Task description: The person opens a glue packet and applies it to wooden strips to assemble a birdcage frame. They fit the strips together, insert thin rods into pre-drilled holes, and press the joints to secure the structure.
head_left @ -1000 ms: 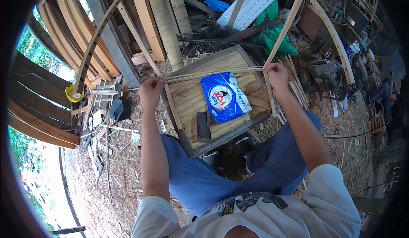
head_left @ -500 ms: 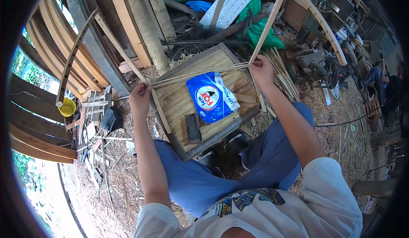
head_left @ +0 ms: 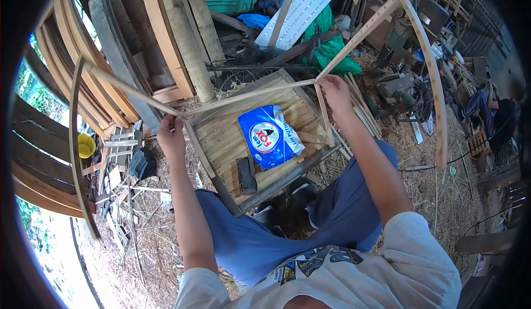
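My left hand (head_left: 171, 137) pinches one corner of a jointed frame of thin wooden strips (head_left: 249, 94), above the left side of a low board. My right hand (head_left: 336, 93) pinches another corner at the right. The frame's long strips stretch outward past both hands, and a middle strip spans between them. Below it, a blue glue packet (head_left: 270, 137) lies on the wooden board with raised edges (head_left: 215, 137). A dark block (head_left: 246, 175) rests near the board's lower left edge.
Curved planks (head_left: 105, 87) lean at the left, near a yellow bucket (head_left: 86, 146). Wood scraps (head_left: 119, 159) lie on the straw-strewn ground. A white perforated panel (head_left: 298, 13) and green sacks (head_left: 334, 53) are beyond the board. Another person (head_left: 504, 112) is at the far right.
Both hands have moved slightly left, spreading a little. The outer strips have swung and tilted, with their free ends now lower in view.
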The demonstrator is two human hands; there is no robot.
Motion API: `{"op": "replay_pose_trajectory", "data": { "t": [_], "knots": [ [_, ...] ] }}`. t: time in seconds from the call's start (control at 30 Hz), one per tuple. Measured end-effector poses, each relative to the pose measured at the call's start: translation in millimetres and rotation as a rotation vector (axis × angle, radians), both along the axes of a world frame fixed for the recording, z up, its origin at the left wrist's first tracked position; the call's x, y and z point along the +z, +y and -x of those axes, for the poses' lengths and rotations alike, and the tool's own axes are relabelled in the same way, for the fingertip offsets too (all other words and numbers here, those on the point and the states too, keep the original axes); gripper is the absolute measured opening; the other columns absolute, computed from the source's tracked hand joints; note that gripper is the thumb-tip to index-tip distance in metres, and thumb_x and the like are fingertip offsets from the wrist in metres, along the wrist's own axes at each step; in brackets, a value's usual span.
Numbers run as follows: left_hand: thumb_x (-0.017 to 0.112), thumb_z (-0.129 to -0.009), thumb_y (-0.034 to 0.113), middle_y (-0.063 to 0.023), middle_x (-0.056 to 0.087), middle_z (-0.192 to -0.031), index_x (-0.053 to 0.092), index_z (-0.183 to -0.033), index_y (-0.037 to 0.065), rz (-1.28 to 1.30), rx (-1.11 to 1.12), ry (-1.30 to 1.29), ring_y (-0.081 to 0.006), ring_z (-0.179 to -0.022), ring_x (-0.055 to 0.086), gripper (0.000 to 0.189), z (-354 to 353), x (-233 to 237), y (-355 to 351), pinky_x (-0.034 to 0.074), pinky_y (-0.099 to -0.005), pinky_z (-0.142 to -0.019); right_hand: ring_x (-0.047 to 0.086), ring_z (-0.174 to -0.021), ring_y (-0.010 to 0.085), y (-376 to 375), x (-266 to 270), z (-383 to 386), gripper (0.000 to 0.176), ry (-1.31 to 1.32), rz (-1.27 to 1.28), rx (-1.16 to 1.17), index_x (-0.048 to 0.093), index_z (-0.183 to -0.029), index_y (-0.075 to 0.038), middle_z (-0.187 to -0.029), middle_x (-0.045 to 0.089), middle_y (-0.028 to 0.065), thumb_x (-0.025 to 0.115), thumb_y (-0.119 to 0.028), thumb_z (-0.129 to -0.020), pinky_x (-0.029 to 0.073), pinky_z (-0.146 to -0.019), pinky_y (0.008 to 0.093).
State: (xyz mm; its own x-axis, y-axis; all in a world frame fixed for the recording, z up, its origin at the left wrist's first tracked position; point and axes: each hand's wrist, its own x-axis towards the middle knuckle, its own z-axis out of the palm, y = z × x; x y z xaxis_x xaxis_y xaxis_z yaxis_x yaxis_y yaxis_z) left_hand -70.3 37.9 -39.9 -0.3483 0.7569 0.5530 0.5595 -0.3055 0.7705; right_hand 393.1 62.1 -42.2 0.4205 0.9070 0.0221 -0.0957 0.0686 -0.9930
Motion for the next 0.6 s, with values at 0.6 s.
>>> {"op": "replay_pose_trajectory", "data": {
  "t": [0.6],
  "knots": [
    [0.060, -0.104, 0.011, -0.0059, 0.071, -0.105, 0.064, -0.127, 0.000, -0.264, -0.171, -0.353, -0.0085, -0.081, 0.066, 0.026, -13, 26, -21, 0.057, -0.0242, -0.073, 0.062, -0.099, 0.0092, -27, 49, -27, 0.029, -0.031, -0.304, 0.275, 0.070, -0.119, 0.000, -0.107, 0.071, 0.0025, 0.075, -0.014, -0.094, 0.047, -0.092, 0.0252]
  ]
}}
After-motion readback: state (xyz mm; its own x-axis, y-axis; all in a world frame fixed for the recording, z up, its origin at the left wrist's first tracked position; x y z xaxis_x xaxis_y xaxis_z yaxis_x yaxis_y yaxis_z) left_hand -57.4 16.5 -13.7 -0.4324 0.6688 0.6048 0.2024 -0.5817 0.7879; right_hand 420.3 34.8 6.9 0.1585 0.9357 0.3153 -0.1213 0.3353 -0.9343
